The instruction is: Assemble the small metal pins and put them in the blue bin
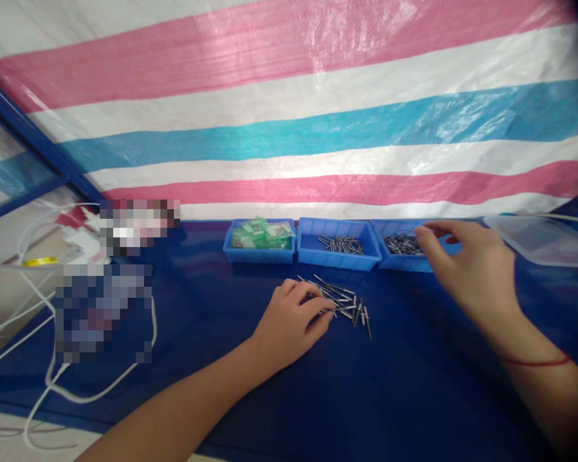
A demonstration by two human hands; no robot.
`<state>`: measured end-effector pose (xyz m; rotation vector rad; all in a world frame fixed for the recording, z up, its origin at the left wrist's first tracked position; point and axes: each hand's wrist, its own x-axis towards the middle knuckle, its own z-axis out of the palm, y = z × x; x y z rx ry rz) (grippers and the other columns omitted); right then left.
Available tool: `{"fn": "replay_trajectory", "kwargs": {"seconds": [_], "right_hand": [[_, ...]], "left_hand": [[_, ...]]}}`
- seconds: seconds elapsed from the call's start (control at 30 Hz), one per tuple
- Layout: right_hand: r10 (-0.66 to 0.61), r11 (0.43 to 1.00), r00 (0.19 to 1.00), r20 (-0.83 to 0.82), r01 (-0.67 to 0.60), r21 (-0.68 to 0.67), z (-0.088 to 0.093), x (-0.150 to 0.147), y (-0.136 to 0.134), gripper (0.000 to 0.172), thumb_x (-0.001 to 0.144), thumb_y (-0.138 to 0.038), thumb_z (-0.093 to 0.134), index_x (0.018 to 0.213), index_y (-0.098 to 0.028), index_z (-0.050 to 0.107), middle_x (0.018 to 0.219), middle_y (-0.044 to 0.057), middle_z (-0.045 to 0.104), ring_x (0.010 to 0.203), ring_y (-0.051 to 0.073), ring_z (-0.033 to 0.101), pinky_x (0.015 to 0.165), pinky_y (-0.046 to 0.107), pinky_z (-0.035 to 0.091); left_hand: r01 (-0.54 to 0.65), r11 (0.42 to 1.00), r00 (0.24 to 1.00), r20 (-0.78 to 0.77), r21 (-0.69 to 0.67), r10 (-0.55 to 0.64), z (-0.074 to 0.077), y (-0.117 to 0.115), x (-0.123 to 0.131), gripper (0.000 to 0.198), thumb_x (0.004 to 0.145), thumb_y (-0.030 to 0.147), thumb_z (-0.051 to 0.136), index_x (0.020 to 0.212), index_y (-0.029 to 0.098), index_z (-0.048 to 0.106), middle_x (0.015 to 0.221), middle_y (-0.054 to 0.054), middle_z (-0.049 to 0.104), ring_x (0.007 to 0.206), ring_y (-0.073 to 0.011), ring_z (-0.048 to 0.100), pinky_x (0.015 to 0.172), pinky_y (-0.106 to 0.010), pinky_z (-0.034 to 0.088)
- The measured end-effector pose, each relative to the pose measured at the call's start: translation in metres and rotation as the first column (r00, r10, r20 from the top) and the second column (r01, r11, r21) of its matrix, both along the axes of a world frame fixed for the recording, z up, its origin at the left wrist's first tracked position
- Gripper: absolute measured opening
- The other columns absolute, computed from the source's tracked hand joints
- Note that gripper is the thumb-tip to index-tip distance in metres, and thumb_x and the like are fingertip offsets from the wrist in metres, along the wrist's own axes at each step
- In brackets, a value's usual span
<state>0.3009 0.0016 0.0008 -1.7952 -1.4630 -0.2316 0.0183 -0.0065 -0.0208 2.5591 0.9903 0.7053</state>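
My left hand (291, 321) rests at a loose pile of thin metal pins (344, 298) on the blue tabletop. Its thumb and forefinger are closed on one pin at the pile's near left side. Over the right blue bin (390, 263) is my right hand (476, 269), with a red cord round the wrist. Its thumb and forefinger tips come together; anything between them is too small to make out. Small metal parts (402, 244) fill the bottom of that bin, partly hidden by the hand.
A middle blue bin (313, 256) holds more short metal pins. The left blue bin (260, 255) holds green-and-clear packets (264, 234). A clear plastic tray (549, 247) stands at far right. White cables (84, 401) lie at left, beside blurred items. Striped sheeting (289, 141) hangs behind.
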Motion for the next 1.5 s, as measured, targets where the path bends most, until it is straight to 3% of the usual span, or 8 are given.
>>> {"fn": "replay_trajectory", "kwargs": {"seconds": [0.17,0.27,0.47,0.63,0.83,1.5], "right_hand": [[0.02,1.0,0.993,0.114,-0.019,-0.014,-0.002,-0.008,-0.001,0.028,0.088,-0.041,0.051,0.105,-0.021,0.063,0.092,0.012,0.067,0.086,0.031,0.06,0.073,0.043,0.043],[0.127,0.99,0.979,0.159,-0.135,0.037,0.001,-0.029,-0.01,0.023,0.088,-0.036,0.052,0.1,-0.02,0.064,0.09,0.01,0.068,0.086,0.029,0.06,0.078,0.042,0.043],[0.43,0.894,0.882,0.191,-0.446,0.048,-0.004,-0.064,-0.022,0.012,0.087,-0.028,0.056,0.092,-0.02,0.064,0.089,0.006,0.068,0.087,0.023,0.061,0.081,0.039,0.045],[0.596,0.802,0.793,0.125,-0.596,-0.038,-0.013,-0.079,-0.027,0.009,0.087,-0.023,0.056,0.091,-0.02,0.064,0.088,0.005,0.068,0.087,0.021,0.061,0.08,0.038,0.045],[0.644,0.764,0.762,0.063,-0.639,-0.09,-0.018,-0.085,-0.028,0.011,0.089,-0.022,0.054,0.09,-0.02,0.065,0.089,0.005,0.069,0.087,0.021,0.06,0.079,0.038,0.046],[0.671,0.733,0.742,0.019,-0.659,-0.167,-0.019,-0.091,-0.031,0.014,0.088,-0.022,0.053,0.086,-0.021,0.066,0.086,0.006,0.069,0.085,0.022,0.061,0.077,0.038,0.049]], "left_hand": [[0.03,0.998,0.99,-0.137,0.053,-0.023,-0.004,0.002,0.0,0.028,0.09,0.036,0.055,0.115,0.03,0.063,0.121,-0.002,0.06,0.107,-0.0235,0.047,0.083,-0.038,0.037],[0.03,0.998,0.985,-0.172,0.055,-0.02,-0.004,0.003,-0.001,0.023,0.091,0.038,0.054,0.109,0.032,0.066,0.114,0.001,0.062,0.104,-0.0218,0.049,0.081,-0.037,0.035],[0.025,0.997,0.985,-0.174,0.075,-0.011,-0.003,0.003,-0.003,0.017,0.09,0.038,0.056,0.098,0.03,0.069,0.108,0.001,0.064,0.1,-0.0194,0.05,0.08,-0.035,0.031],[0.01,0.997,0.989,-0.149,0.076,0.002,-0.003,0.004,-0.004,0.014,0.088,0.038,0.06,0.094,0.03,0.07,0.11,0.002,0.063,0.099,-0.0177,0.052,0.081,-0.034,0.03],[0.022,0.995,0.988,-0.156,0.101,-0.006,-0.004,0.004,-0.005,0.014,0.09,0.037,0.057,0.093,0.03,0.069,0.102,0.004,0.065,0.096,-0.0154,0.054,0.082,-0.034,0.028],[0.085,0.961,0.976,-0.216,0.263,-0.027,-0.006,0.005,-0.006,0.014,0.095,0.027,0.049,0.094,0.022,0.061,0.095,0.001,0.067,0.091,-0.0163,0.055,0.081,-0.035,0.03]]}}
